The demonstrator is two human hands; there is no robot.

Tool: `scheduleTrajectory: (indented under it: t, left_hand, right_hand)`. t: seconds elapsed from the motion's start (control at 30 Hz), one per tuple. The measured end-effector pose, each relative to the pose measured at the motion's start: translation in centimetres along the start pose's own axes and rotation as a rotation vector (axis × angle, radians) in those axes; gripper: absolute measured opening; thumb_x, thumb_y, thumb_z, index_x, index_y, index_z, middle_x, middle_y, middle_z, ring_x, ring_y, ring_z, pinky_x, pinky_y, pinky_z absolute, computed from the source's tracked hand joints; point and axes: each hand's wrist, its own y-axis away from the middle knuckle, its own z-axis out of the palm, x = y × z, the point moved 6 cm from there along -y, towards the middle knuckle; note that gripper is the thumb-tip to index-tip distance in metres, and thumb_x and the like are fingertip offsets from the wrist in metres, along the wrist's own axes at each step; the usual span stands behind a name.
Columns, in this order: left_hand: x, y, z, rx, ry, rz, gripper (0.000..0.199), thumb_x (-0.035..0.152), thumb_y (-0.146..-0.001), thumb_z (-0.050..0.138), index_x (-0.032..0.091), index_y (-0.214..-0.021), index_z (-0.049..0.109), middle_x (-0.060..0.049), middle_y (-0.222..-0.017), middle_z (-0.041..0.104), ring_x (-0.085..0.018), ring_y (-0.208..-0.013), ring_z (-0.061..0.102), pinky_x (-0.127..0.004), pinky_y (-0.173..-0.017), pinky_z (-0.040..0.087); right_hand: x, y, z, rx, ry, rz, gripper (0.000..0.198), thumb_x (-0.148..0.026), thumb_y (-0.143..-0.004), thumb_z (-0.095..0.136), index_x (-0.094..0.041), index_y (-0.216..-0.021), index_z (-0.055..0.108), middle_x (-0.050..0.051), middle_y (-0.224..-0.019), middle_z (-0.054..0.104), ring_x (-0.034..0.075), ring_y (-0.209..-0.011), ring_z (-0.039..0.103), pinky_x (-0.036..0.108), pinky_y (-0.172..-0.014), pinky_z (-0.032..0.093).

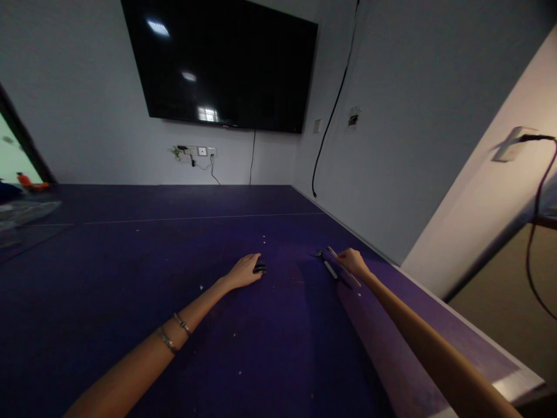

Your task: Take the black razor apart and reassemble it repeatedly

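thin stick (pixel 350 274) is pinched in the right hand (pixel 354 262), just right of a pale-handled tool (pixel 331 269) lying on the purple tabletop (pixel 261 337), seen from my remote post; whether it touches the surface, i cannot tell. well left of that tool, the left hand (pixel 244 271) holds a small black object (pixel 260 267) i cannot identify. beyond the tool, a dark television (pixel 235 64) hangs on the wall (pixel 100 116).
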Motion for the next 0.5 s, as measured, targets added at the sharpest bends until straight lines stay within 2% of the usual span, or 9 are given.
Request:
scheduleTrajectory:
  t: [0.3, 0.5]
  left_hand:
    - [-0.26, 0.28, 0.46, 0.052, 0.078, -0.022, 0.052, 0.029, -0.076, 0.051, 0.011, -0.125, 0.043, -0.015, -0.124, 0.053, -0.024, -0.115, 0.05, -0.036, -0.098, 0.037]
    - [-0.5, 0.31, 0.21, 0.086, 0.161, -0.067, 0.051, 0.026, -0.073, 0.056, 0.013, -0.122, 0.045, -0.013, -0.119, 0.057, -0.022, -0.11, 0.054, -0.036, -0.096, 0.039]
  right_hand:
    - [-0.26, 0.21, 0.21, 0.016, -0.006, 0.001, 0.02, -0.029, -0.067, 0.061, -0.014, -0.07, 0.074, 0.007, -0.069, 0.069, 0.021, -0.07, 0.064, 0.023, -0.056, 0.041]
    - [-0.61, 0.7, -0.74, 0.025, -0.059, 0.002, 0.019, -0.029, -0.066, 0.062, -0.014, -0.069, 0.074, 0.006, -0.063, 0.068, 0.021, -0.067, 0.064, 0.023, -0.056, 0.042]
